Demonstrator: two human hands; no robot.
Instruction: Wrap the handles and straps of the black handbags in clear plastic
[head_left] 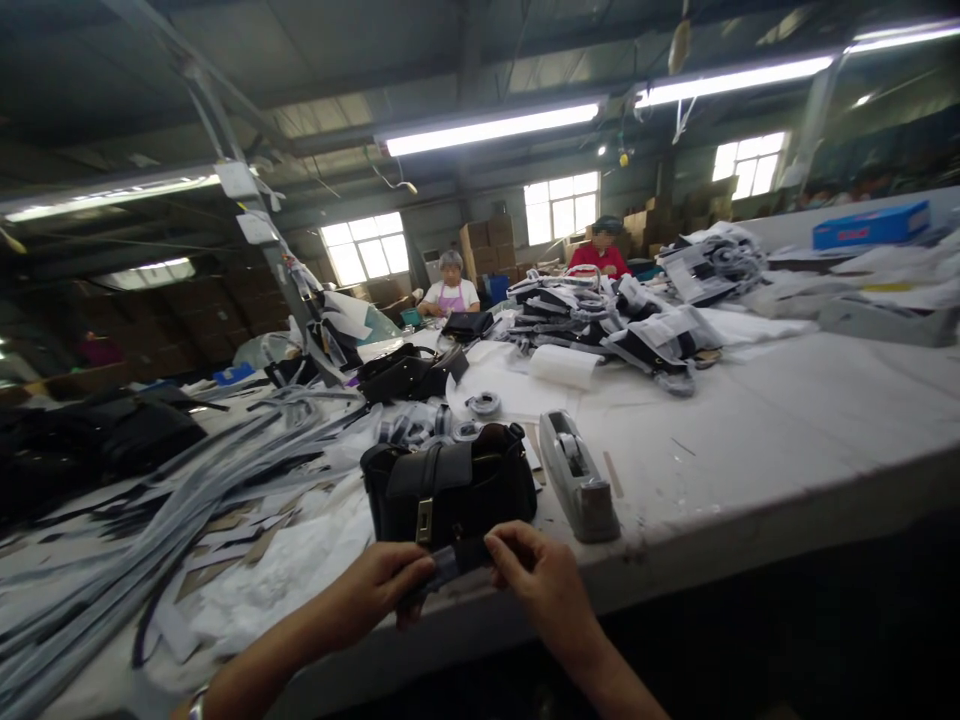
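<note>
Between my two hands a short black strap (459,562) is stretched, with a greyish, filmy wrapping on part of it. My left hand (390,580) pinches its left end, thumb on top. The right end is held between the thumb and fingers of my right hand (536,580). Just beyond the strap a black handbag (450,490) with a gold clasp stands at the table's front edge. To its right is a grey tape dispenser (577,480). Whether the strap is joined to the bag cannot be seen.
Long film-wrapped strips (202,540) spread over the left of the white table (750,430). Rolled straps (484,403) and another black bag (412,372) lie behind. Farther back are a wrapped pile (585,320), a blue box (870,225) and two people seated across the table.
</note>
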